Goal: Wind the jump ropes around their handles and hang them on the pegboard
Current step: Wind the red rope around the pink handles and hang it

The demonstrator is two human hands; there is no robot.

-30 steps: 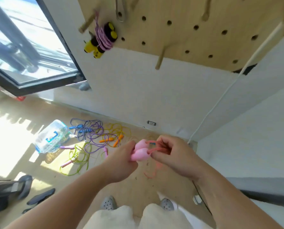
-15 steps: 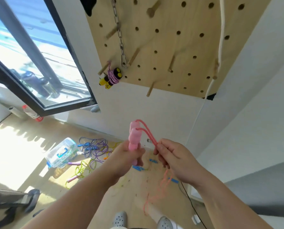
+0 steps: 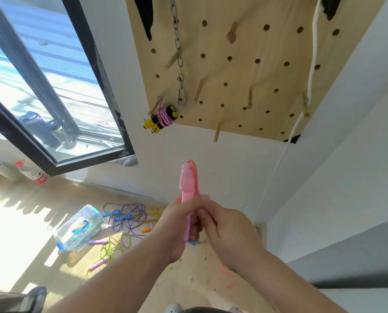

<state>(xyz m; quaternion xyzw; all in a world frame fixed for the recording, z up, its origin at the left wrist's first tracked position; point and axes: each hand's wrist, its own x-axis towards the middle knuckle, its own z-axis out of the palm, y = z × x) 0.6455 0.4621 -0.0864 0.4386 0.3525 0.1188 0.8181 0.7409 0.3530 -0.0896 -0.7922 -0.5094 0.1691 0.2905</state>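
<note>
Winding goes best with tight, side-by-side turns. The left hand (image 3: 177, 224) grips both pink handles (image 3: 186, 184) upright, and the right hand (image 3: 229, 231), touching it, pinches the pink cord (image 3: 197, 179) that runs down from their tops. Beyond the hands, loose ropes (image 3: 125, 218) and a clear box (image 3: 80, 227) lie on the floor (image 3: 19, 222) near its wall edge. Farther off, one wound rope (image 3: 162, 118) hangs at the pegboard's (image 3: 245, 71) lower left corner.
</note>
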